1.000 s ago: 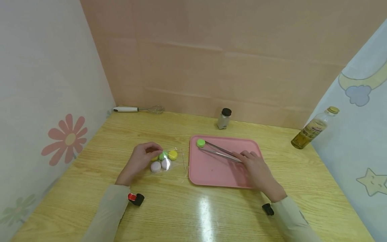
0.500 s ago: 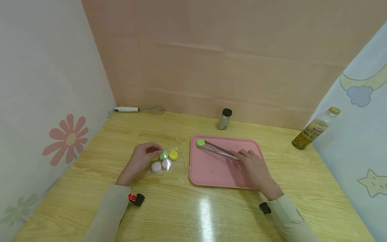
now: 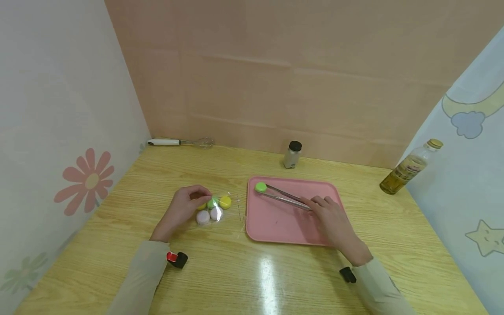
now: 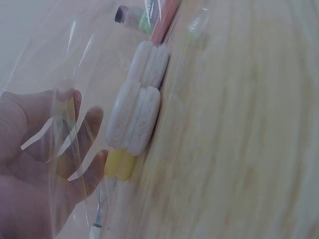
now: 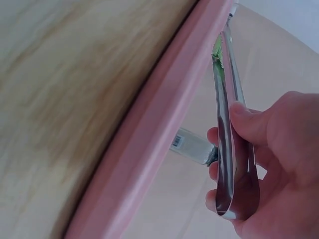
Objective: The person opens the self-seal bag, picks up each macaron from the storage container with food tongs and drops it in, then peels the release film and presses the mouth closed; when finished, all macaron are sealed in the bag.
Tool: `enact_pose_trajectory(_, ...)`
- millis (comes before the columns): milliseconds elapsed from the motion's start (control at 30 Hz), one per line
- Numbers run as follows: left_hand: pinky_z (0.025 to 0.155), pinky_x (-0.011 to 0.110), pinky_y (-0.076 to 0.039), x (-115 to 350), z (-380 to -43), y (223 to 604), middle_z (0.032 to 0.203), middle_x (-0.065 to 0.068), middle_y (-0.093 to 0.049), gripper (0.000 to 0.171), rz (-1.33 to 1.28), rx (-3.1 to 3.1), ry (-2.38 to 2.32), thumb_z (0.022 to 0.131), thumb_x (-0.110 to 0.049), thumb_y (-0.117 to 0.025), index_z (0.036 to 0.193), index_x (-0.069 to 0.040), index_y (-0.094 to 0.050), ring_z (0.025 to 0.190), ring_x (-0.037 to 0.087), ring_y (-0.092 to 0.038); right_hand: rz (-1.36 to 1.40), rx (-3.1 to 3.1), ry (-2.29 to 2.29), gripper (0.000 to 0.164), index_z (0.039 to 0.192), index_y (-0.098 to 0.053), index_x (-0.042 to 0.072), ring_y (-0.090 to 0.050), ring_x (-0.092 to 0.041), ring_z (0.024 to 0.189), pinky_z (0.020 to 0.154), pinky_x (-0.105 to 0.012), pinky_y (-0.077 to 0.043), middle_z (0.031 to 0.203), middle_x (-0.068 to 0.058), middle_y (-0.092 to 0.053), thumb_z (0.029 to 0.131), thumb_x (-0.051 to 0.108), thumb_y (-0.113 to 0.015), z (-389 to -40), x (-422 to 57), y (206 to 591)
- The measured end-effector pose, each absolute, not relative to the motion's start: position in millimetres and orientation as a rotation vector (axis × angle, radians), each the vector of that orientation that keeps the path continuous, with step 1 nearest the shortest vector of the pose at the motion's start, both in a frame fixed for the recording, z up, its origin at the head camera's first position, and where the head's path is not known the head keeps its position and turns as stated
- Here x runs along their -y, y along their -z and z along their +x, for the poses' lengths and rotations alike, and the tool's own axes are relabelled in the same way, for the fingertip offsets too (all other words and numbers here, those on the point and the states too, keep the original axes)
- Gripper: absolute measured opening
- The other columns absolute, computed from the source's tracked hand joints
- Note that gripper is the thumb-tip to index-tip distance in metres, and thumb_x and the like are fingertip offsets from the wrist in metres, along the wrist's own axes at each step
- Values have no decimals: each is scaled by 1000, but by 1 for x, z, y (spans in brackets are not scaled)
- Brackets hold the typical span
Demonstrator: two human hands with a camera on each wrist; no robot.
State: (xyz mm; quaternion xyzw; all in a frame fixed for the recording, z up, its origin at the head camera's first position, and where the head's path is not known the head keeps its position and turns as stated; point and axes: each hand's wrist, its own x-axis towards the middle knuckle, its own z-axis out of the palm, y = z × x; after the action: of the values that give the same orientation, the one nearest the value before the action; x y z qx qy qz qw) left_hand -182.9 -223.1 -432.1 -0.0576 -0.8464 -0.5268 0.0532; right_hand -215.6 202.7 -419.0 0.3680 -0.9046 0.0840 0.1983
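Note:
In the head view my left hand (image 3: 186,205) pinches the edge of a clear plastic bag (image 4: 84,55) between thumb and fingers. Inside the bag lie several macarons: white ones (image 4: 132,117), a green one (image 3: 212,202) and yellow ones (image 3: 225,201). My right hand (image 3: 330,220) grips metal tongs (image 5: 225,159), thumb on one arm and fingers on the other. The tongs reach to the left over a pink tray (image 3: 275,229). Their tips are at either side of a bright green macaron (image 3: 260,187) in the tray's far left corner.
A whisk (image 3: 169,142) lies along the back wall on the left. Behind the tray stands a black-lidded jar (image 3: 292,156). To the right, a bottle of yellow oil (image 3: 407,170) stands by the patterned side wall.
The right hand has shifted slightly left with the tongs, and the tong arms have come a little closer together at the green macaron. My left hand stays in place.

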Motion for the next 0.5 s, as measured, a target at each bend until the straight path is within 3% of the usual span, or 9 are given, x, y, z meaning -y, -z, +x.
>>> enact_pose_trajectory(500,91,47,-52,222,-182,431,103,6,-71,9,-191,2571,1585,96,-11,-71,103,-5,-74,103,27,-65,1105,2428,-243,60,128,-70,12,-51,-20,75,65,-33,-45,100,-4,-68,72,-2,-87,-194,-193,401)
